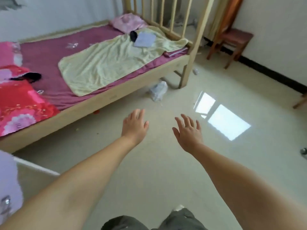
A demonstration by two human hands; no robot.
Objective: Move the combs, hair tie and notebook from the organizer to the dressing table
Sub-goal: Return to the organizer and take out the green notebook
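No text, label or number can be read anywhere.

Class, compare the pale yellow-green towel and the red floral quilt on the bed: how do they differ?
The pale yellow-green towel is plain and pale; the red floral quilt is bright with pink flowers. The towel lies spread mid-bed with a small pale cloth on it; the quilt sits at the near left end, partly cut off. Both rest on the purple sheet.

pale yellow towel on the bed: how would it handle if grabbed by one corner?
Likely floppy: the pale yellow towel lies rumpled and follows the mattress. Probably light for its size, since it looks thin. The folded bluish cloth and a dark item rest on its far end, so pulling would probably drag or spill them.
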